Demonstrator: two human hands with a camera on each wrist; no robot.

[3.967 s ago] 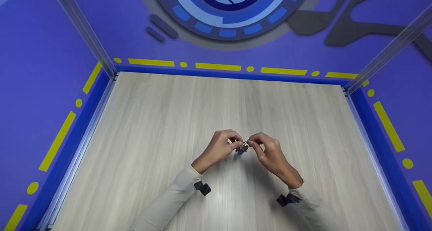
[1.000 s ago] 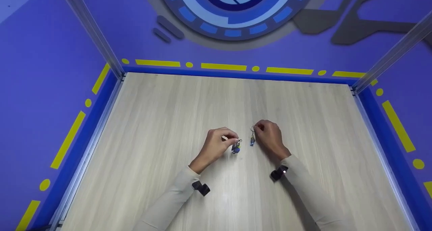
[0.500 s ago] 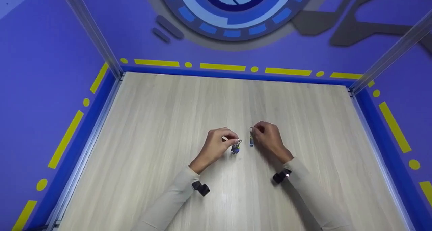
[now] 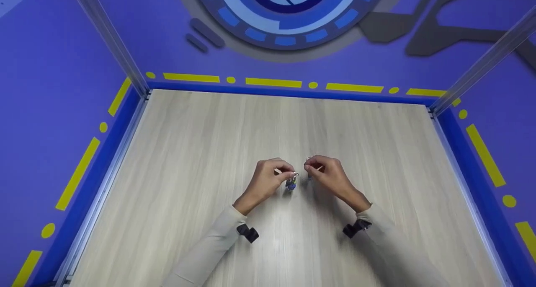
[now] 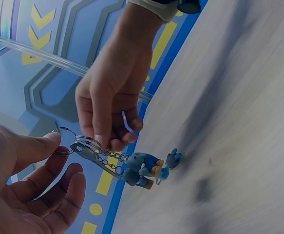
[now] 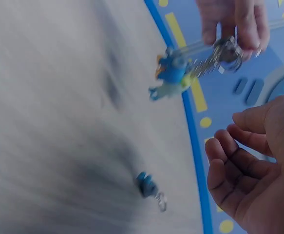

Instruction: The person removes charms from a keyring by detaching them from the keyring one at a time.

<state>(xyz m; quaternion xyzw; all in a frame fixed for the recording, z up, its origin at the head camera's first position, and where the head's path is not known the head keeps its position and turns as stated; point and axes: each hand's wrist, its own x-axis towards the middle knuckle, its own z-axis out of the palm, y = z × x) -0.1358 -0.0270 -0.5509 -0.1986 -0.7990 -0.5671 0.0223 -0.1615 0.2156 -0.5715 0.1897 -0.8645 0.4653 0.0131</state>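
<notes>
My left hand pinches a metal ring between thumb and fingertips. From it hang several keychains with small blue, grey and yellow figures, short chains and split rings; a flat silver piece hangs among them. My right hand hovers just to the right, fingers loosely bent and thumb apart, with nothing in it. Below it in the right wrist view, a single blue figure keychain with its ring lies on the table. The head view shows little of that keychain, since the right hand covers most of it.
A light wood-grain tabletop lies under both hands. Blue-purple panels with yellow dashes enclose its back and sides, with metal posts in the corners. Each wrist carries a small black camera.
The hands were together at the bunch, then the right hand held one keychain apart by its ring. It has now let that keychain go on the table and shifted slightly nearer. The left hand stays put.
</notes>
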